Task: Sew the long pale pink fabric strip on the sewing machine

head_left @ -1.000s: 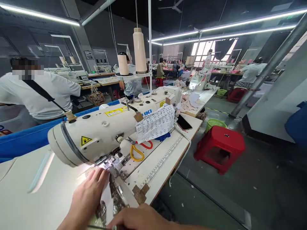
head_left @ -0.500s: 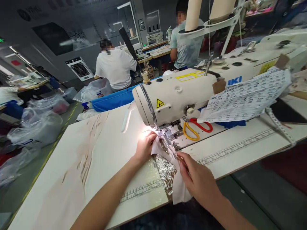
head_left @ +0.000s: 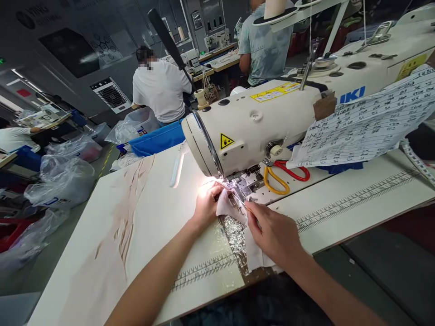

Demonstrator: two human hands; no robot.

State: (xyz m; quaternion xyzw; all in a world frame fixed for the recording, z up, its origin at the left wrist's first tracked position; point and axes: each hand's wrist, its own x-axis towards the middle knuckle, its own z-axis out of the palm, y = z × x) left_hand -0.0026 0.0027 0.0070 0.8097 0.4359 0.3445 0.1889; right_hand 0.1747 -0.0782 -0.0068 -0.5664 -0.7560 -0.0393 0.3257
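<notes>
Both hands work close in front of the white sewing machine (head_left: 244, 131), at its needle end. Left hand (head_left: 205, 203) rests beneath the lit head of the machine, its fingers bent at the edge of a pale cloth (head_left: 224, 204); glare makes it impossible to tell whether they pinch the fabric or only press it. Right hand (head_left: 273, 228), nearer the wearer than the machine's needle area, grips a thin metal tool (head_left: 240, 201) between thumb and fingers, the tip directed toward the needle area. The cloth lies directly before the machine, between the hands, and hangs toward the table's front edge over a crinkled, shiny clear covering (head_left: 236, 235). Scissors with yellow and red handles (head_left: 279, 192) lie just beside the machine, under its arm. A handwritten sheet (head_left: 367, 122) hangs in front of the machine's right part, with a measuring tape (head_left: 417, 162) beyond it. To the machine's left, more pale fabric (head_left: 91, 290) is spread over the white worktable (head_left: 152, 213). Behind the machine are a blue cloth trough (head_left: 156, 138) and two seated co-workers, one in a white shirt (head_left: 159, 90), the other in a mottled pale-blue shirt (head_left: 267, 50).
</notes>
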